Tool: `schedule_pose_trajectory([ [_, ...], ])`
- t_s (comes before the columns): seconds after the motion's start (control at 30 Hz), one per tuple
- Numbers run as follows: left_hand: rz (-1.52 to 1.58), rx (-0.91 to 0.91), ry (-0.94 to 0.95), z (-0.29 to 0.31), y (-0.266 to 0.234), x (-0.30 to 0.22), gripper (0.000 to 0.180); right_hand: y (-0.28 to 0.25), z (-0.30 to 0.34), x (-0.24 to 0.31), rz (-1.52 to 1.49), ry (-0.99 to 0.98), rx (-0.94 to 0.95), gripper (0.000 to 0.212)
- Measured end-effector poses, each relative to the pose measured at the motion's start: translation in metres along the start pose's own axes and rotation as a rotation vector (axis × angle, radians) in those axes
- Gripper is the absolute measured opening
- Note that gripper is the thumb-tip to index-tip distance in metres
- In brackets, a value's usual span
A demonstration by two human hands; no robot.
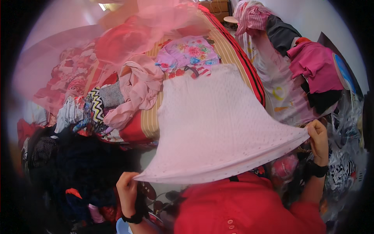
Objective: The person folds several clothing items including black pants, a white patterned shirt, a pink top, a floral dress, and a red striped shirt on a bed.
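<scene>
A striped bed [150, 121] stood below pink netting [124, 43]; beyond were wooden drawers [215, 7], and a pale wall [311, 17] rose at right.

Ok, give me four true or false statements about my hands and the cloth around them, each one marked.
1. The left hand grips the pale pink garment by its lower edge. True.
2. The right hand is empty. False: it grips the garment too.
3. The floral cloth lies on the striped bed cover. True.
4. The garment is folded into a small square. False: it is spread out, its lower edge stretched between both hands.
</scene>
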State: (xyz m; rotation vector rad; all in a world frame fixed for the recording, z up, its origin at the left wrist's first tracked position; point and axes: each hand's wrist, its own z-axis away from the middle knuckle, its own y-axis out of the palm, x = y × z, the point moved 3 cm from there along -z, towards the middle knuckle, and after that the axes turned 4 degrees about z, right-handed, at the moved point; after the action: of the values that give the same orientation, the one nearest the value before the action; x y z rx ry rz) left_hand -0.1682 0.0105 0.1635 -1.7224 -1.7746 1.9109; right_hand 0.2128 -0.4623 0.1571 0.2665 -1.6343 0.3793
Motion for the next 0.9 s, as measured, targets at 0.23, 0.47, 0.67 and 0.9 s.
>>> schedule_pose_trajectory([
  [0.23,0.268,0.067,-0.289,-0.006,-0.001,0.033,0.007,0.016,-0.025,-0.009,-0.042,0.091,0.071,0.012],
  [0.47,0.428,-0.037,-0.047,-0.174,0.066,0.066,0.019,0.055,-0.169,-0.030,0.276,-0.509,0.050,0.007],
  [0.67,0.588,-0.316,-0.061,-0.291,0.136,0.115,0.030,0.129,-0.291,-0.105,-0.416,0.043,-0.165,0.015],
  [0.9,1.001,0.022,-0.248,-0.161,0.206,0.085,0.019,0.132,-0.245,-0.164,0.302,0.133,-0.076,0.012],
])
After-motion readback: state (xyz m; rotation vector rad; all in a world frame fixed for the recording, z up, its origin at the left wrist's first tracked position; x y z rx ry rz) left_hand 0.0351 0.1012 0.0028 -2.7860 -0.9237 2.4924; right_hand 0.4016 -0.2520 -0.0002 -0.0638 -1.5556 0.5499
